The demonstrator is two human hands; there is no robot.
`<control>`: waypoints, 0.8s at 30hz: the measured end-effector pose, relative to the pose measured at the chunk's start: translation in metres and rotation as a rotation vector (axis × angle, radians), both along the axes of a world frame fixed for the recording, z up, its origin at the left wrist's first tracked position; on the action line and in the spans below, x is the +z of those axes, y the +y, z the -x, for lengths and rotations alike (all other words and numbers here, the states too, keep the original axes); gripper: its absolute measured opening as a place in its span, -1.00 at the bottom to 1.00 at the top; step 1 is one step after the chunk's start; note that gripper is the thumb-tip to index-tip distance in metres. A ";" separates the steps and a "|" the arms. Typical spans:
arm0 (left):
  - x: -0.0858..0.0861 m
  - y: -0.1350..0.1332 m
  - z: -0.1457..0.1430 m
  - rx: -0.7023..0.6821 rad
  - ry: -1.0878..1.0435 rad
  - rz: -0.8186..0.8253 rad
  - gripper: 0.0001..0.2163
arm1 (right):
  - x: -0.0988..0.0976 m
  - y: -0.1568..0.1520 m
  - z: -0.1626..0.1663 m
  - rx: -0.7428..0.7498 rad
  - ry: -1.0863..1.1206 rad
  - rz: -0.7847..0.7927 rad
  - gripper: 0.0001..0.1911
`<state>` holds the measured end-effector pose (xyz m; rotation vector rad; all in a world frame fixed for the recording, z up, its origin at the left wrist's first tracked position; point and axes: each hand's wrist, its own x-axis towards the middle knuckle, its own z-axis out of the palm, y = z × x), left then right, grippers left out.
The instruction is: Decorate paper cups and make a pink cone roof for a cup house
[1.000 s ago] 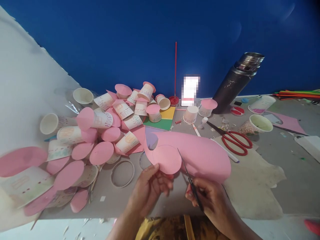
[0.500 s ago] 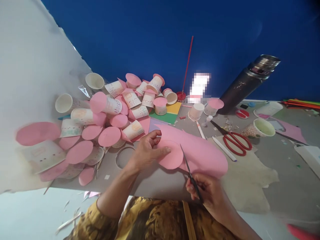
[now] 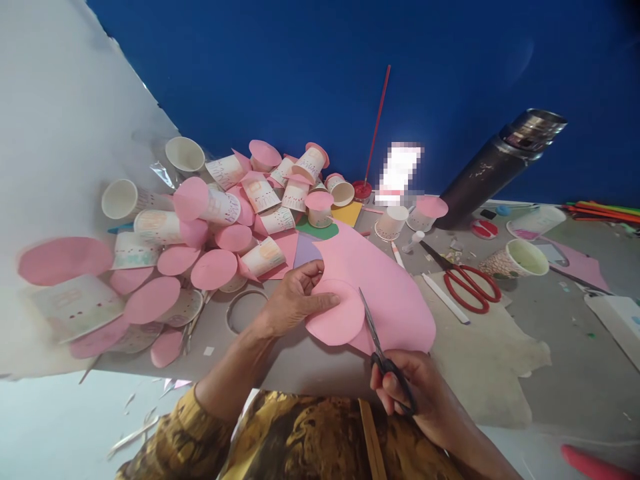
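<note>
My left hand [image 3: 294, 299] pinches a pink paper sheet [image 3: 390, 293] at a nearly cut-out round disc [image 3: 336, 321], thumb on top of it. My right hand [image 3: 415, 395] grips small black scissors [image 3: 379, 348], with the blades set into the pink paper just right of the disc. Both hands are over the near edge of the grey table [image 3: 545, 360].
A heap of paper cups with pink disc lids [image 3: 220, 220] fills the left side. Red-handled scissors [image 3: 467, 287], a white pen [image 3: 445, 307], a dark steel flask [image 3: 500, 163], an open cup [image 3: 520, 257] and coloured sticks [image 3: 605, 210] lie to the right. A wire ring [image 3: 245, 310] sits beside my left hand.
My left hand shifted from under the disc to its upper left edge, and the sheet turned. The scissors moved further along the cut. The view swung left.
</note>
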<state>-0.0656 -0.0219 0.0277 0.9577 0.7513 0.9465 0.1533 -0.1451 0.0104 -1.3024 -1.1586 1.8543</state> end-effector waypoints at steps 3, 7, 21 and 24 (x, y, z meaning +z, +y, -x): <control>0.000 0.000 -0.002 -0.007 -0.020 0.009 -0.57 | 0.002 0.000 0.000 -0.002 0.003 0.003 -0.27; -0.001 0.000 -0.003 -0.006 -0.036 0.002 -0.58 | 0.001 -0.001 -0.001 -0.010 0.038 0.000 -0.29; -0.005 0.001 -0.001 -0.036 -0.039 -0.023 -0.58 | 0.000 -0.003 0.000 -0.031 0.093 0.010 -0.29; -0.004 0.001 0.000 -0.050 -0.041 -0.020 -0.57 | 0.000 -0.003 0.000 -0.029 0.088 0.023 -0.29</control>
